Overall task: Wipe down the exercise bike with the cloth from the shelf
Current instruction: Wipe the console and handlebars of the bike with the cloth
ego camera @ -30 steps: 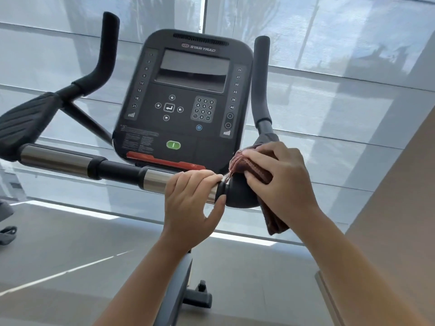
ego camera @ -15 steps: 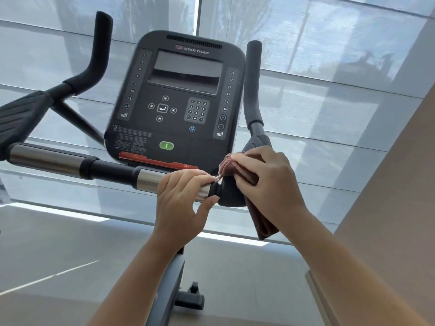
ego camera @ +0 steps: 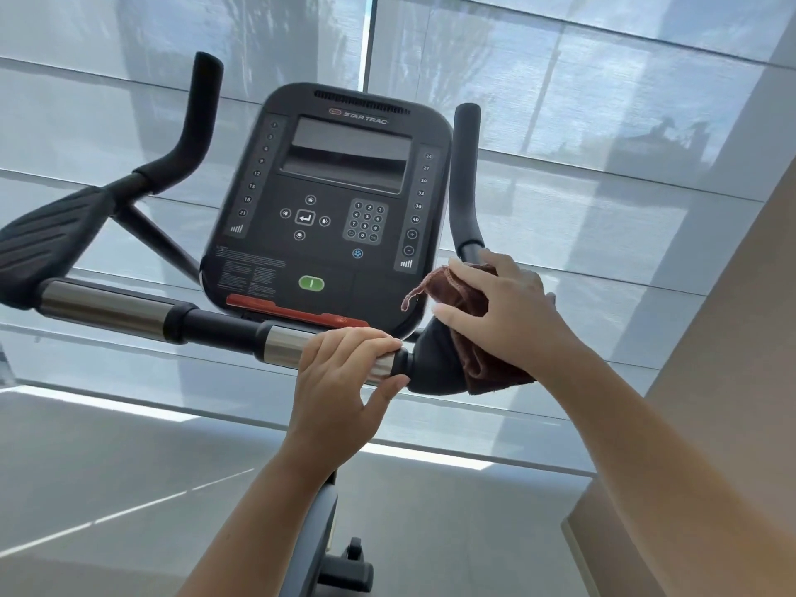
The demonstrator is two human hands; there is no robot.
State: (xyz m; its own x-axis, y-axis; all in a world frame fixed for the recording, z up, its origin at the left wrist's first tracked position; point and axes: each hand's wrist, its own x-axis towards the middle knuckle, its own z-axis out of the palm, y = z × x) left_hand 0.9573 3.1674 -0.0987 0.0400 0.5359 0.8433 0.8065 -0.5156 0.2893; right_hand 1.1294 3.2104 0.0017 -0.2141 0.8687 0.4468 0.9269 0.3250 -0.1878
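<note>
Soft, light, limp brown cloth (ego camera: 461, 295) — nothing stiff to push with, so best held bunched under the palm and pressed on firmly. Pinned now by the right grip (ego camera: 512, 312), fingers curled over it and thumb across, against the black pad (ego camera: 435, 359) at the handlebar's right end, left grip (ego camera: 344, 372) wrapped round the chrome sleeve (ego camera: 280, 349) just beside. Long axis slanting upper left to lower right — loose corner toward the console (ego camera: 340, 209), tail hanging below the pad.

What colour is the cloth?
Dark reddish-brown cloth with a lighter stitched edge, seen in the head view.
</note>
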